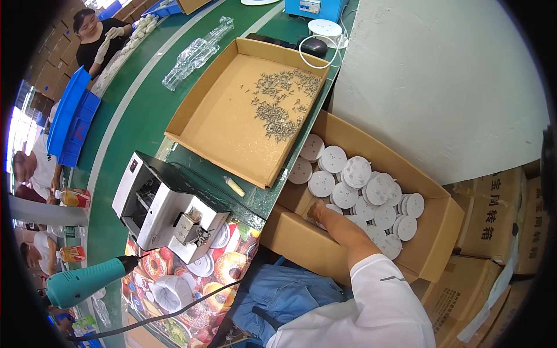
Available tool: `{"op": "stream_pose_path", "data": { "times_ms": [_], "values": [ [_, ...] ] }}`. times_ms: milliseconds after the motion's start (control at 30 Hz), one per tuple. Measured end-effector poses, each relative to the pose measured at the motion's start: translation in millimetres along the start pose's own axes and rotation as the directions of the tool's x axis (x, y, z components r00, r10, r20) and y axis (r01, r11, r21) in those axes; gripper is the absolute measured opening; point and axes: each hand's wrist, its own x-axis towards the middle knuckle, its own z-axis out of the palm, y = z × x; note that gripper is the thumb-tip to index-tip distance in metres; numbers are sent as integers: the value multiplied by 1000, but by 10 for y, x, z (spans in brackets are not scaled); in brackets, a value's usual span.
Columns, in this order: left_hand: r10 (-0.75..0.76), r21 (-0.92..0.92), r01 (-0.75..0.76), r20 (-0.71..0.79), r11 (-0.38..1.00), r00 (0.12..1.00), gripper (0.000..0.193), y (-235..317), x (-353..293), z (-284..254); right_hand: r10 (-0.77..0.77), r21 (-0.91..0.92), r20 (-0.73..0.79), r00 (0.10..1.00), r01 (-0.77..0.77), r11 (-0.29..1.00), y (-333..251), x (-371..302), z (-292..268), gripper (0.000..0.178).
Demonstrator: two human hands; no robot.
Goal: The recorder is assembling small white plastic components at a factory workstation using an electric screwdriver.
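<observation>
My right arm, in a white sleeve, reaches into an open cardboard box [444, 232] of round white plastic discs [321, 183]. My right hand [317, 211] is down near the box's inner wall, next to the stacked discs; its fingers are hidden, so what they hold cannot be seen. My left hand is out of view. A teal electric screwdriver [87, 282] hangs at the lower left with its bit toward a white and black screw feeder [187, 229]. White discs [201, 265] and a white rounded part [172, 293] lie on a doughnut-patterned mat [223, 293].
On the green bench, a shallow cardboard tray [203, 116] holds many small screws [275, 119]. Around it are a clear plastic piece [198, 53], a black mouse [313, 47] and a small tube [234, 187]. Blue bins [74, 122] and co-workers are across the bench; closed cartons [493, 214] stand right.
</observation>
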Motion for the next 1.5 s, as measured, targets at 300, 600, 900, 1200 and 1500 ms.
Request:
{"op": "stream_pose_path", "data": {
  "times_ms": [300, 600, 900, 1200, 1500],
  "values": [
    [14, -17, -12, 61, 1000, 998, 32, 91, 117, 92, -117, -56, -292, 949, 105, 993, 84, -847, -394, 44],
    [100, -28, -98, 46, 995, 994, 31, 170, 225, 17, 667, 729, -682, 299, 343, 592, 500, -2335, 62, 44],
    [175, -92, -173, 16, 981, 984, 30, 103, 286, 219, 657, 705, -708, -259, -204, 679, 944, -2361, 679, 39],
    [180, -64, -181, -23, 981, 983, 28, -95, 205, 184, 597, 674, -737, -316, -284, 682, 953, -1715, 408, 36],
    [62, -152, -70, -54, 986, 997, 30, -40, 107, 250, 631, 700, -713, -306, -357, 618, 943, -1403, 394, 37]
  ]
}}
